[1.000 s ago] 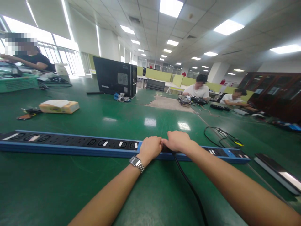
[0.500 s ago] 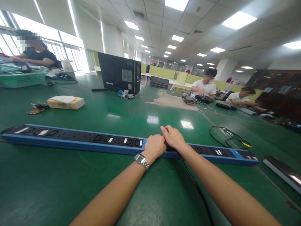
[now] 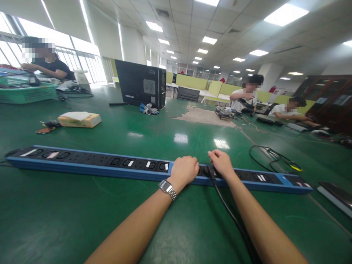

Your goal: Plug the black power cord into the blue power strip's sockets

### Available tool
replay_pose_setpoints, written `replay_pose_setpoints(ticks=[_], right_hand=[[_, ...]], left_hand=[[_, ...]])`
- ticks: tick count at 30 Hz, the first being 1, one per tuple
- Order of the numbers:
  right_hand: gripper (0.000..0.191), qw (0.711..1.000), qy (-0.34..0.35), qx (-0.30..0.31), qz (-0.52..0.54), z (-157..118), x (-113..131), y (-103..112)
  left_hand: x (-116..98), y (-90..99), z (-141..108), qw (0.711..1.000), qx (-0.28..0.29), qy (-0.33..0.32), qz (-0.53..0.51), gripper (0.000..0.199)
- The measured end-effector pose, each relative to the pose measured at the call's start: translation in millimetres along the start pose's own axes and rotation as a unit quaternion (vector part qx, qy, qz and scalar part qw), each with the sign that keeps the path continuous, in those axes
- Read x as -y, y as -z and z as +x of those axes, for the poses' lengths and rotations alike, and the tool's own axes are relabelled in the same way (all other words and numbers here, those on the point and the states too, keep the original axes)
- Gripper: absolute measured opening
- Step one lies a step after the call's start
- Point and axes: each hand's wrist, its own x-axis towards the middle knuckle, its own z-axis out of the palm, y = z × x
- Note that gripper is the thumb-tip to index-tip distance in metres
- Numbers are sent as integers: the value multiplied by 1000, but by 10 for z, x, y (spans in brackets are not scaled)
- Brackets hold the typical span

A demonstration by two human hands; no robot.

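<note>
A long blue-and-black power strip [image 3: 90, 161] with rows of sockets lies across the table before me. My left hand [image 3: 183, 169], with a metal watch [image 3: 167, 187] at its wrist, curls its fingers over the middle of the strip, the tips hidden on the far side. A black plug [image 3: 209, 171] sits in a socket just right of it, its thick cable [image 3: 228, 211] running down toward me. My right hand [image 3: 223, 164] is over the strip beside the plug, off it, with fingers loosely bent and apart and nothing seen in them.
A tissue pack [image 3: 79, 119], a black computer tower [image 3: 139, 86] and gloves [image 3: 149, 109] stand farther back on the green table [image 3: 123, 220]. A coiled cable [image 3: 271, 157] lies right, near a dark flat object [image 3: 337, 196]. A green basket [image 3: 30, 93] is far left. Several people sit around.
My right hand has moved right, away from my left hand, and the plug between them now shows. My left hand stays on the strip. The view has shifted slightly.
</note>
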Motion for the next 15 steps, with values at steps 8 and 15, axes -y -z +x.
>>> replay_pose_setpoints(ticks=[8,15], right_hand=[[36,1000,31,2,1,-55,42,15],[35,999,8,17,45,-56,20,0]], left_hand=[[-73,94,-28,977,22,-176,-120,47],[-105,13,-17,969,-10,-201,-143,39]])
